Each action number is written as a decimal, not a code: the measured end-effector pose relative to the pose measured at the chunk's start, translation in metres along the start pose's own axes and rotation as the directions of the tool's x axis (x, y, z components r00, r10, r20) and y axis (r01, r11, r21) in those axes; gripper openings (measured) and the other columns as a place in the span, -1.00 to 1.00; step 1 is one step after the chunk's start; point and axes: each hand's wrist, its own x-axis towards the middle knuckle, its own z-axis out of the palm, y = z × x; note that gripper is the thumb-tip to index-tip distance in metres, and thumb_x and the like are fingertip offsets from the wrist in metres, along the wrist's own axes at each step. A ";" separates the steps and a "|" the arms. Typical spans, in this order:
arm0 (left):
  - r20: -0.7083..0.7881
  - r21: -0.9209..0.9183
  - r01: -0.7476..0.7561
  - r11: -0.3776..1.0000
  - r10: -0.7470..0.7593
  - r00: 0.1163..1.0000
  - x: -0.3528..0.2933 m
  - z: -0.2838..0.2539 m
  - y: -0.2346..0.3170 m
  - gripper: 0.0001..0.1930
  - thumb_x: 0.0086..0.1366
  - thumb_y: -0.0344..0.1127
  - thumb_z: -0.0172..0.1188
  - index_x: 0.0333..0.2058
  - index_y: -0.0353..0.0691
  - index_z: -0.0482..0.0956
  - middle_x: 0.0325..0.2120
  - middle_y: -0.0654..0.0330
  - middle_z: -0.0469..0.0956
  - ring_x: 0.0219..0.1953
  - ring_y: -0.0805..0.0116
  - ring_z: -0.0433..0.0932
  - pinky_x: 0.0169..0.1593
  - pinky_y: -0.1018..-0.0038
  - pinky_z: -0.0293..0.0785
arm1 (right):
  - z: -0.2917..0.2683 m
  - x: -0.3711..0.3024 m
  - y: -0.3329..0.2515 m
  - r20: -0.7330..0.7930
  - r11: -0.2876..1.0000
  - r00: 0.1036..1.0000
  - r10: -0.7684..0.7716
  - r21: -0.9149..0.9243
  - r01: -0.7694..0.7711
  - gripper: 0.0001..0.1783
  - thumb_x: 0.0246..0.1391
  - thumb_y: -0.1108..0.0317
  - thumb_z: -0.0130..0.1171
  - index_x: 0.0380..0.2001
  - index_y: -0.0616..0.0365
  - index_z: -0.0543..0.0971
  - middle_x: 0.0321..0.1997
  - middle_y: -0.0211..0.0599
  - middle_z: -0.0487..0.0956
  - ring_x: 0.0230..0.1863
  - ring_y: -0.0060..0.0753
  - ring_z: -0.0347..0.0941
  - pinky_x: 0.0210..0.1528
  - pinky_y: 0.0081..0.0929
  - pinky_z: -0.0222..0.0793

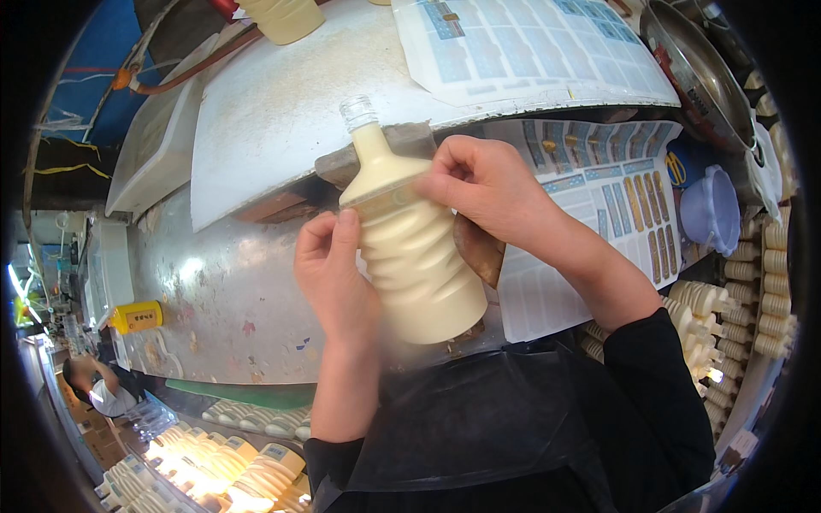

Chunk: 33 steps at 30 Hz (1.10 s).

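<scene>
A cream bottle (423, 278) with wavy ribs and a clear threaded neck leans at a slant in front of me, neck pointing away. Across its shoulder lies a thin translucent label strip (385, 202). My left hand (335, 269) pinches the strip's left end between thumb and fingers, against the bottle. At the other end, my right hand (483, 184) is closed in a pinch on the strip, its fingertips touching the bottle's right shoulder. Behind the bottle show a grey pad (338, 168) and a brown wooden piece (479, 248); how they support it is partly hidden.
Printed label sheets (590, 192) lie to the right, more sheets (513, 51) on the raised white board (282, 111). A purple bucket (711, 209) and a metal pan (697, 64) stand far right. Left is a yellow container (137, 317). Many bottles (231, 470) are stacked lower left; a person (107, 385) is beyond.
</scene>
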 end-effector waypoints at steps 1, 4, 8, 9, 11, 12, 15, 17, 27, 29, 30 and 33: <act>0.015 -0.003 0.015 1.000 -0.015 1.000 -0.001 -0.002 0.001 -0.91 0.37 -0.45 0.30 -0.24 -0.27 0.55 -0.34 0.29 0.56 -0.31 0.56 0.48 -0.16 0.60 0.44 | 0.000 0.000 0.000 -0.007 1.000 1.000 0.010 -0.001 -0.010 -0.67 0.14 0.18 0.37 -0.50 0.23 0.59 -0.54 -0.28 0.61 -0.49 -0.54 0.47 -0.39 -0.46 0.40; 0.013 0.051 -0.011 0.999 0.010 1.000 -0.001 0.002 0.001 -0.85 0.39 -0.44 0.27 -0.13 -0.28 0.53 -0.24 0.27 0.56 -0.24 0.55 0.48 -0.08 0.59 0.42 | -0.001 0.002 0.008 0.007 1.000 1.000 -0.003 -0.003 0.003 -0.69 0.16 0.18 0.36 -0.43 0.22 0.59 -0.50 -0.34 0.62 -0.45 -0.56 0.47 -0.36 -0.48 0.41; 0.085 0.016 0.113 0.993 -0.114 0.990 -0.001 0.013 0.024 -0.75 0.46 -0.34 0.18 0.03 -0.31 0.49 -0.13 0.21 0.54 -0.13 0.51 0.49 -0.01 0.55 0.42 | -0.013 0.013 0.030 0.120 0.934 0.986 0.113 0.325 -0.147 -0.77 0.34 0.24 0.17 -0.07 0.14 0.51 -0.39 -0.53 0.51 -0.45 -0.78 0.34 -0.42 -0.71 0.30; 0.104 0.005 0.089 0.996 -0.090 0.990 0.000 0.011 0.024 -0.72 0.47 -0.31 0.17 0.05 -0.32 0.48 -0.12 0.20 0.54 -0.11 0.51 0.49 0.00 0.54 0.42 | -0.013 0.012 0.031 0.117 0.929 0.987 0.106 0.343 -0.140 -0.76 0.35 0.23 0.17 -0.05 0.14 0.51 -0.37 -0.52 0.51 -0.43 -0.78 0.34 -0.41 -0.72 0.29; 0.144 -0.017 0.044 0.999 -0.041 0.989 0.005 0.006 0.022 -0.67 0.49 -0.25 0.13 0.09 -0.33 0.45 -0.08 0.18 0.53 -0.05 0.49 0.49 0.03 0.53 0.43 | -0.014 0.009 0.028 0.109 0.917 0.990 0.093 0.378 -0.127 -0.73 0.37 0.21 0.15 -0.02 0.14 0.52 -0.33 -0.51 0.51 -0.40 -0.78 0.35 -0.38 -0.74 0.29; 0.158 0.030 0.061 0.998 -0.065 0.985 0.006 0.006 0.021 -0.66 0.48 -0.27 0.15 0.10 -0.33 0.44 -0.07 0.17 0.52 -0.04 0.49 0.49 0.04 0.53 0.44 | -0.010 0.005 0.021 0.111 0.935 0.991 0.080 0.336 -0.113 -0.68 0.37 0.20 0.14 0.04 0.16 0.52 -0.38 -0.54 0.48 -0.41 -0.79 0.34 -0.40 -0.72 0.29; 0.192 0.143 0.067 0.988 -0.094 0.977 0.007 0.011 0.016 -0.62 0.44 -0.31 0.21 0.12 -0.34 0.39 -0.03 0.14 0.51 -0.01 0.48 0.50 0.07 0.51 0.46 | 0.006 0.002 0.023 0.057 0.995 0.998 -0.007 0.104 0.001 -0.66 0.28 0.23 0.27 -0.02 0.21 0.50 -0.49 -0.61 0.43 -0.49 -0.82 0.31 -0.50 -0.70 0.23; 0.211 0.177 0.011 0.984 -0.049 0.976 0.003 0.019 0.014 -0.60 0.42 -0.35 0.25 0.13 -0.34 0.37 -0.01 0.13 0.51 -0.01 0.47 0.50 0.08 0.51 0.47 | 0.007 0.003 0.021 0.049 0.990 0.999 0.025 0.135 -0.032 -0.67 0.26 0.26 0.31 -0.04 0.21 0.50 -0.52 -0.63 0.41 -0.52 -0.83 0.29 -0.53 -0.71 0.20; 0.190 0.158 0.009 0.987 -0.040 0.981 0.001 0.021 0.013 -0.59 0.38 -0.38 0.30 0.11 -0.36 0.38 -0.01 0.12 0.51 0.00 0.46 0.50 0.10 0.49 0.46 | 0.005 0.006 0.025 0.072 0.986 0.997 0.022 0.166 -0.033 -0.68 0.28 0.25 0.31 -0.04 0.18 0.49 -0.52 -0.65 0.41 -0.53 -0.86 0.27 -0.54 -0.75 0.16; 0.193 0.161 0.007 0.987 -0.038 0.980 0.002 0.022 0.013 -0.59 0.38 -0.38 0.29 0.11 -0.36 0.38 -0.01 0.12 0.51 0.00 0.45 0.50 0.10 0.49 0.46 | 0.006 0.007 0.030 0.078 0.951 0.996 0.030 0.306 -0.053 -0.70 0.32 0.25 0.27 -0.02 0.17 0.48 -0.51 -0.66 0.41 -0.51 -0.87 0.28 -0.51 -0.76 0.17; 0.189 0.165 0.007 0.986 -0.039 0.981 0.001 0.021 0.013 -0.58 0.39 -0.38 0.29 0.12 -0.36 0.37 0.00 0.12 0.51 0.01 0.45 0.50 0.11 0.48 0.46 | 0.007 0.008 0.032 0.085 0.926 0.996 0.033 0.373 -0.062 -0.70 0.34 0.24 0.25 -0.02 0.17 0.48 -0.51 -0.66 0.41 -0.50 -0.87 0.28 -0.50 -0.77 0.17; 0.177 0.172 0.010 0.985 -0.041 0.983 0.000 0.022 0.014 -0.57 0.39 -0.38 0.29 0.13 -0.37 0.37 0.01 0.11 0.51 0.02 0.44 0.50 0.12 0.47 0.45 | 0.002 0.004 0.023 0.135 0.953 0.989 0.062 0.286 -0.098 -0.72 0.37 0.24 0.20 0.00 0.16 0.46 -0.50 -0.67 0.41 -0.47 -0.88 0.28 -0.45 -0.78 0.18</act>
